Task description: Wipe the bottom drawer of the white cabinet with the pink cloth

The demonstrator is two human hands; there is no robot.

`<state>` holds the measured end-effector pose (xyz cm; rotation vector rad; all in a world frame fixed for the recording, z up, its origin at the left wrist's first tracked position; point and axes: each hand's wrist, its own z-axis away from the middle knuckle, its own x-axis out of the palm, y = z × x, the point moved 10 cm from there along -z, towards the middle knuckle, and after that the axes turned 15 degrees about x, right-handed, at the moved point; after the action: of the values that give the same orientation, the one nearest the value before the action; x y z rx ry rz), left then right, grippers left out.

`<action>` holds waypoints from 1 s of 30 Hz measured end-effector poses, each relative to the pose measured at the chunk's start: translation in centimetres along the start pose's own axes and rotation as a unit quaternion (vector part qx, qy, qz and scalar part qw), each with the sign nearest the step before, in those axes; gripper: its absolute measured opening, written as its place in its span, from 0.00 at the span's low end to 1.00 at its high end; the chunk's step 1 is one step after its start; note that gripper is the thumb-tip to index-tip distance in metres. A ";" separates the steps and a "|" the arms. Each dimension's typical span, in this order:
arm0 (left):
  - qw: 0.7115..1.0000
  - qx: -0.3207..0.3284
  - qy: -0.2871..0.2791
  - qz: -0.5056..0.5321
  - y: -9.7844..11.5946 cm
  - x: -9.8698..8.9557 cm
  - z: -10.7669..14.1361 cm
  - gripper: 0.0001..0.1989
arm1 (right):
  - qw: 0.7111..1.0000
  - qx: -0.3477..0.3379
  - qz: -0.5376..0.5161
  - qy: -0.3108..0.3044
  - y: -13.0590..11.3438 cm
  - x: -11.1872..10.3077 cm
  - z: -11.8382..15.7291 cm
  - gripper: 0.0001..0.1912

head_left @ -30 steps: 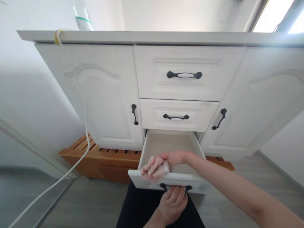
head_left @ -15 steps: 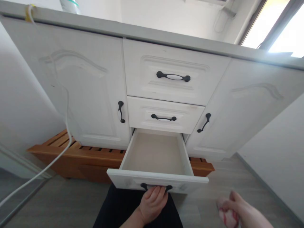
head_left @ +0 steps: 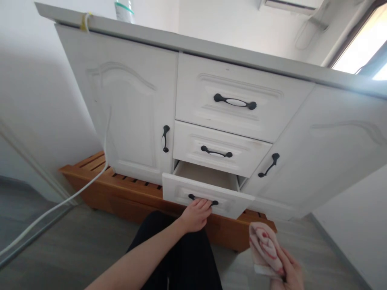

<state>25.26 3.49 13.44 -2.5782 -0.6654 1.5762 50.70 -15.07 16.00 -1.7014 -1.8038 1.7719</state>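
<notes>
My left hand (head_left: 197,215) is closed over the dark handle (head_left: 214,203) of the bottom drawer (head_left: 175,189), which stands partly pulled out. A strip of its pale interior shows behind the white front. Low on the right, my right hand (head_left: 290,268) grips a folded pink and white towel (head_left: 265,247) with red markings, held up off the floor and apart from the drawer. The fingers sit at the towel's lower right edge.
Above are two closed drawers (head_left: 222,141), with cabinet doors (head_left: 130,121) on both sides. A slatted wooden bench (head_left: 109,201) sits under the cabinet. A white cable (head_left: 66,201) hangs from the countertop (head_left: 193,46) down the left side.
My left hand has pushed the drawer inward, so less of its inside shows. My right hand has brought the towel further into view, and my view has shifted left.
</notes>
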 end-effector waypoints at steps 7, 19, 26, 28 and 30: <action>0.996 -0.009 -0.065 0.053 -5.0 1.9 -2.6 0.14 | 0.994 -0.056 -0.071 -0.066 -4.5 3.9 -0.5 0.18; 0.996 -0.023 -0.042 0.076 -7.1 2.0 -2.4 0.12 | 0.978 -0.197 0.060 0.011 -15.5 11.7 -12.9 0.26; 0.929 -0.292 -0.038 0.224 3.5 8.0 12.0 0.27 | 0.955 -0.260 0.123 -0.065 -20.9 20.7 -7.7 0.25; 0.877 -0.382 -0.089 0.277 6.6 11.4 16.1 0.42 | 0.944 -0.288 0.128 -0.096 -24.4 23.9 -5.0 0.24; 0.843 -0.424 -0.094 0.317 7.8 12.9 18.2 0.44 | 0.925 -0.335 0.138 -0.115 -28.2 27.3 -2.3 0.22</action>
<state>17.29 -1.89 -8.15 -3.6088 -0.6644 2.0909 25.06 14.18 21.37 -2.1331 -2.6126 1.5990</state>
